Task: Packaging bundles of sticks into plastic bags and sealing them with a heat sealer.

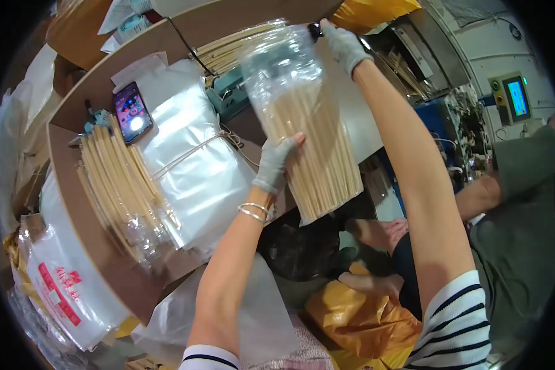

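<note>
My left hand [275, 161], in a pale grey glove with bare fingertips, grips the side of a clear plastic bag [308, 132] packed with long thin wooden sticks. The bag's loose upper end lies across a teal bag sealer [228, 92], hiding much of it. At the sealer's far end my right hand [345, 48], gloved alike, is closed on a black handle [315, 31]. Its fingers are partly hidden. Left of the sealer lies a stack of flat clear bags [188, 142], with a cord over it.
Bagged sticks [114, 179] and a phone [131, 112] lie on the table's left; more sticks [234, 46] lie behind the sealer. Below right are a black round stool [299, 246], an orange bag [364, 320] and a seated person [518, 234]. Machinery with a lit screen [517, 97] stands right.
</note>
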Demonstrator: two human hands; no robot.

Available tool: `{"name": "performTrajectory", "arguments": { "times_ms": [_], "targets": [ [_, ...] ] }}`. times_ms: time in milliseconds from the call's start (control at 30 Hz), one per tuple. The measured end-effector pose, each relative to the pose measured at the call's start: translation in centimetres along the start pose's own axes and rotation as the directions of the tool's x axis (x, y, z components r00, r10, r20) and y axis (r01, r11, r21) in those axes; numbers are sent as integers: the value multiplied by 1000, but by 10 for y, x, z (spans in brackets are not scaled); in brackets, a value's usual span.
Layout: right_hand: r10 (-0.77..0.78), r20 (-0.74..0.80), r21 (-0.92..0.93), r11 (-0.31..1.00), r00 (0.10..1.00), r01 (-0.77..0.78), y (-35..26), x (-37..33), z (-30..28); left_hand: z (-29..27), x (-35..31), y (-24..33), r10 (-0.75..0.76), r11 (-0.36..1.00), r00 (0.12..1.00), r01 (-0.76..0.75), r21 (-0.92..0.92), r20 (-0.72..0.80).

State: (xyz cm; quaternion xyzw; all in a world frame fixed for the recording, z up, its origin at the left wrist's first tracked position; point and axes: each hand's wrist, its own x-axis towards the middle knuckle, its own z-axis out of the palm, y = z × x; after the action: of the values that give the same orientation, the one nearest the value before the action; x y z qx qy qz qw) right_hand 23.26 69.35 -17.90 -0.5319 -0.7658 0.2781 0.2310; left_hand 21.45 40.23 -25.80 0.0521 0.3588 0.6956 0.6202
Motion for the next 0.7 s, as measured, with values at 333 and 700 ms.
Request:
{"name": "performTrajectory", "arguments": {
  "times_ms": [333,700],
  "targets": [
    [-123,108,709,705,987,10,-77,-13,9,-42,90,-22,101,994,994,-102,-40,-40],
    [-266,-171,403,860,949,314,24,-19,5,-25,99,-49,148,987,984,-153,-55,-96]
  ]
}}
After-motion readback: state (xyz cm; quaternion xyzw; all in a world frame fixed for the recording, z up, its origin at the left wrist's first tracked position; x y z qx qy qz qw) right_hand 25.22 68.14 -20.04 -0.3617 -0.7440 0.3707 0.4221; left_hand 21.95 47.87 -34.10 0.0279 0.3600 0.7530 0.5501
